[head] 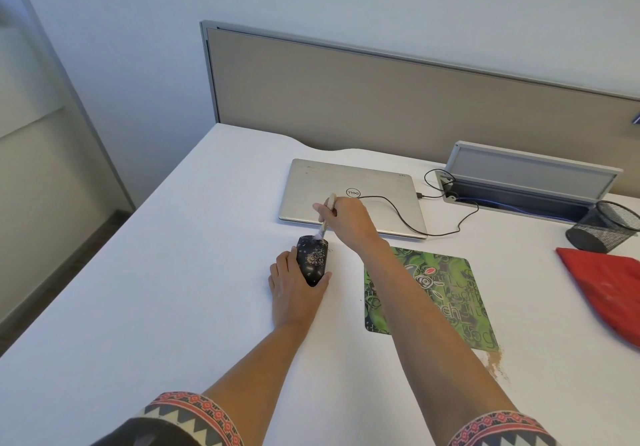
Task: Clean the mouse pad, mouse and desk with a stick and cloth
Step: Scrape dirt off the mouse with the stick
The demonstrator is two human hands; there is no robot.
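A black mouse (pixel 312 261) lies on the white desk (pixel 173 272), with a patch of light brown crumbs on its back. My left hand (pixel 294 289) grips the mouse from behind, fingers on its left side and thumb on its right. My right hand (pixel 346 218) holds a pale stick (pixel 327 218) with a white tuft at its lower end. The tuft touches the mouse's far end. The green patterned mouse pad (pixel 446 296) lies to the right, partly under my right forearm. A red cloth (pixel 609 289) lies at the right edge.
A shut silver laptop (pixel 349 182) lies behind the mouse, with a black cable (pixel 408 227) running to an open cable box (pixel 526 189). A black mesh pen cup (pixel 606 227) lies tipped beside the cloth. Brown crumbs (pixel 495 364) are scattered near the pad's near right corner.
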